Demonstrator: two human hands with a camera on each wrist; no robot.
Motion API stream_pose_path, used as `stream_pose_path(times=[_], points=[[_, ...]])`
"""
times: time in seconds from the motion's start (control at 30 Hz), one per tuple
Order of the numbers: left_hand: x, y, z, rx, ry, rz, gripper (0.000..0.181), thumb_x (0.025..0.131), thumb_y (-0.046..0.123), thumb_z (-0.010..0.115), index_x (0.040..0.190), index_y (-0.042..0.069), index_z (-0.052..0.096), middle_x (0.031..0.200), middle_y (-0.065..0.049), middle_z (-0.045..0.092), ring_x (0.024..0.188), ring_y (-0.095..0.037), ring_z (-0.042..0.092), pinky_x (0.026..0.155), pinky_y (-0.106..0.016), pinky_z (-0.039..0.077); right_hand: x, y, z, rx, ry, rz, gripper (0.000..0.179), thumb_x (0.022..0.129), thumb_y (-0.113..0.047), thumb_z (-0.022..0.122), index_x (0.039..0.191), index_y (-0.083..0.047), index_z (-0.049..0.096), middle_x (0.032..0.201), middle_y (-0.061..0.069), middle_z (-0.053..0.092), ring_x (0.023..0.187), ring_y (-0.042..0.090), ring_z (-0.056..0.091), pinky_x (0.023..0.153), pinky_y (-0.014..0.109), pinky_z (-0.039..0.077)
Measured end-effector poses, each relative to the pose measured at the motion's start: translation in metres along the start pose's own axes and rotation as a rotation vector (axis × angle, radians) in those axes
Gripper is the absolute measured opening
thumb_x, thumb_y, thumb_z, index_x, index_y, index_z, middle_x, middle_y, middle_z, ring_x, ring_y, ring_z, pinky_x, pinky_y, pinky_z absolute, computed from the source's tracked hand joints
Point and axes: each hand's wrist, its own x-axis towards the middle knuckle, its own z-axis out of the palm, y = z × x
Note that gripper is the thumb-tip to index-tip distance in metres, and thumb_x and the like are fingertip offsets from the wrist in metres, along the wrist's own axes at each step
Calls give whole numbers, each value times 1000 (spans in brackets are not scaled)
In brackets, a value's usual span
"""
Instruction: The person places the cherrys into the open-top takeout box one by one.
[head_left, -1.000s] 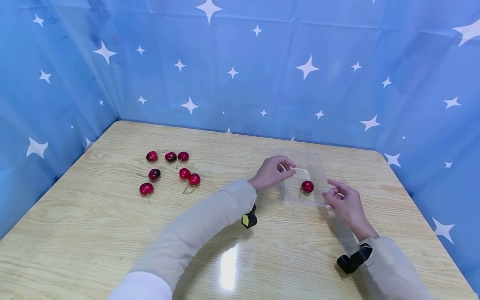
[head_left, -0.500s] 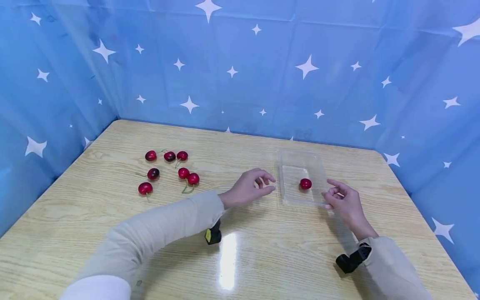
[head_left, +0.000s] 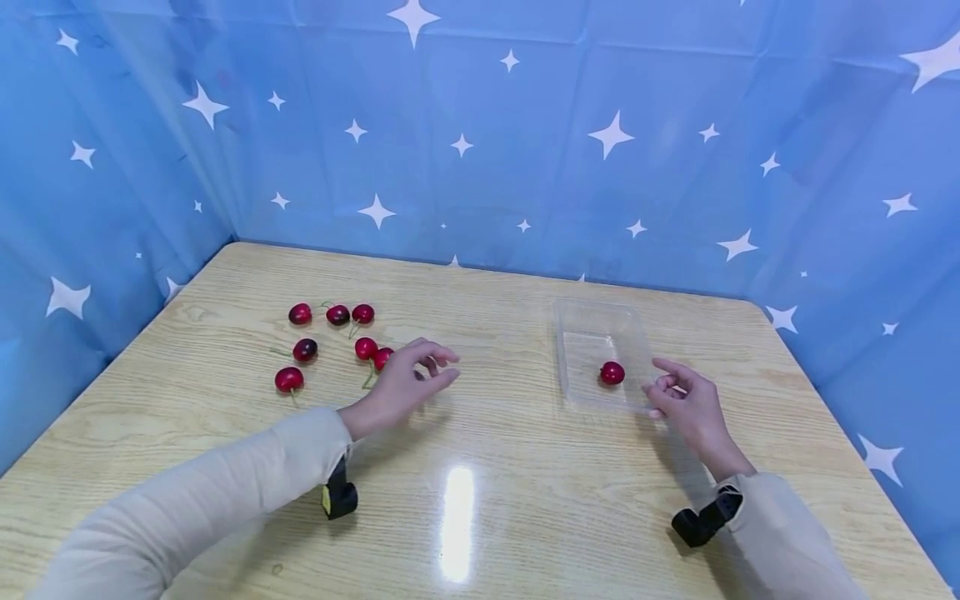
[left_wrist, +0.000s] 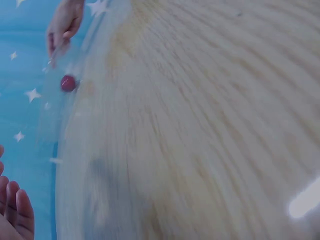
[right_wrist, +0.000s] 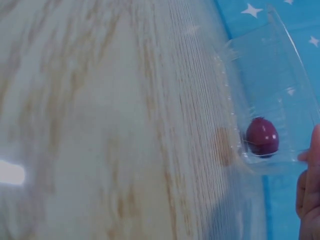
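Observation:
A clear plastic box stands on the right part of the table with one red cherry inside. My right hand pinches the box's right edge near its front corner; in the right wrist view, the fingers are at the rim. Above the table, my left hand has loosely bent fingers with nothing between them. It is nearest to a pair of cherries, partly covering one of them. In the left wrist view only its fingers show at the lower left.
Several more cherries with green stems lie at the left, among them a dark one and a red one. A blue curtain with white stars hangs along the wooden table's back and sides.
My left hand has moved left from above the box to beside the cherries. The cherry in the box has shifted slightly. My right hand has stayed at the box's edge.

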Motion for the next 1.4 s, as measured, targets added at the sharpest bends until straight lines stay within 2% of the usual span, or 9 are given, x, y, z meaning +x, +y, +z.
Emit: stream_pose_path(times=[0.3,0.53,0.7,0.87,1.07,1.23,1.4], points=[[-21,-13,-37,25,79,-81,27,82,19,64,103,4,61,88,-5,54,79,-17,51,68,-29,45,0,1,0,-8,2,-5,49,85,-4,56,128,10,37,76,-6,46,57,-3,48,53,18,48],[-38,-28,-55,57,158,-161,25,81,18,65,101,2,62,89,-8,54,83,-18,51,70,-26,46,1,1,1,-7,8,-11,49,84,-3,56,128,11,37,76,-5,46,57,-3,48,53,18,48],[-43,-36,-60,89,178,-206,28,81,19,66,101,1,61,95,-11,53,87,-19,52,76,-30,46,0,0,-1,-33,-3,6,50,86,-6,56,129,8,36,78,-2,45,58,-2,48,54,18,49],[-45,-40,-63,108,189,-212,28,80,17,66,100,-2,60,99,-15,55,89,-24,54,78,-33,46,0,2,-3,-58,-16,21,51,87,-9,56,131,7,35,80,0,45,58,-1,48,54,19,49],[-43,-47,-63,156,185,-245,23,78,12,67,97,-1,62,91,-12,60,81,-20,56,72,-29,45,0,2,-2,-52,-15,13,51,86,-8,56,130,7,36,80,0,45,57,-1,48,54,19,49],[-41,-51,-63,175,149,-279,23,78,12,67,98,1,62,89,-9,61,79,-19,56,70,-29,44,0,1,-2,-29,-15,7,51,86,-7,56,130,8,35,78,-3,45,58,-2,47,54,19,49],[-40,-53,-64,176,138,-269,23,77,12,68,97,1,63,87,-10,61,76,-16,55,67,-26,44,0,1,-1,-8,-25,3,52,86,-6,56,130,9,34,77,-6,45,59,-2,48,55,18,49]])
